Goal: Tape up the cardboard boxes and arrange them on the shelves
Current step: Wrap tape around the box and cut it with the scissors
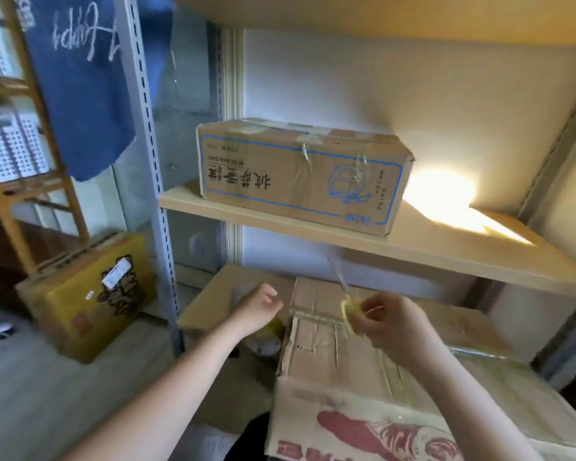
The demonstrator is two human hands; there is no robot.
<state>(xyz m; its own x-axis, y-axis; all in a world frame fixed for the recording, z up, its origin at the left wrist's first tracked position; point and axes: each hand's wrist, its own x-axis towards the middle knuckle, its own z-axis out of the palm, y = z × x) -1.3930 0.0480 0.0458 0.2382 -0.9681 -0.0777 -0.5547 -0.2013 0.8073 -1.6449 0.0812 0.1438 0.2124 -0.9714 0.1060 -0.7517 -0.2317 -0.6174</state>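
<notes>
Right hand (391, 322): fingers (376, 311) curled and pinched on a small yellowish tape roll (349, 311), held just above the top of the near cardboard box (363, 367). Clear strip of tape (338, 274) drawn from the roll, running up and away from the fingertips toward the underside of the middle shelf (413, 251); far end too faint to place.

Left hand (258, 306): loosely curled, thumb and forefinger a little apart, holding nothing visible. Positioned across from the roll, level with it, well apart from the pulled strip. Hovering over the open left flap (233, 287) of the same box; contact with the flap not determinable.

Box below both hands, long axis running from the wearer toward the wall. Central seam directly beneath and slightly left of the right fingertips, already crossed by some clear tape, cardboard torn and creased along the flap edges. Red printing on the near face.

Judgement: free end of the strip lies beyond and above the right fingers, so the left hand, unoccupied, best placed to reach across and take or press it down along the seam. Risk: strip twisting or sticking to itself.

Further out: a taped box with blue printing (300, 176) seated on the middle shelf above; a yellow box (90, 294) on the floor, far left of the left hand.
</notes>
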